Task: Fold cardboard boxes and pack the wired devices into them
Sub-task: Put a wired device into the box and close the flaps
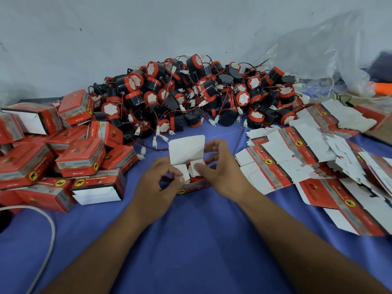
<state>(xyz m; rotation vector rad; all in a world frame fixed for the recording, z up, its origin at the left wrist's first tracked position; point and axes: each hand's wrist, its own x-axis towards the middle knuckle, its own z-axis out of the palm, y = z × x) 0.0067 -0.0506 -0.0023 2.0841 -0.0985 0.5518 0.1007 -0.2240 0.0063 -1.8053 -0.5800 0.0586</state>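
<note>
Centrally, on the blue-covered worktop (201,240), a small red cardboard box (194,186) is standing with its white lid flap (186,149) up. The left hand (156,185) is pinching the left side flap between narrow, curled fingers. The right hand (220,172) is curling round the box, thumb pressing the right flap. Wired devices (191,96) are lying heaped just behind, with folded boxes (80,158) to the left and flat box blanks (297,158) to the right.

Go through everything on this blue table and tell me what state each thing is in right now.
Red cardboard box in hand: lid flap up, side flaps partly folded in.
Left hand: pinches the left side flap.
Right hand: thumb presses the right side flap.
Black-and-orange wired devices: loose pile, unpacked.
Red folded boxes at left: assembled, some ends open.
Flat cardboard box blanks at right: unfolded.
</note>
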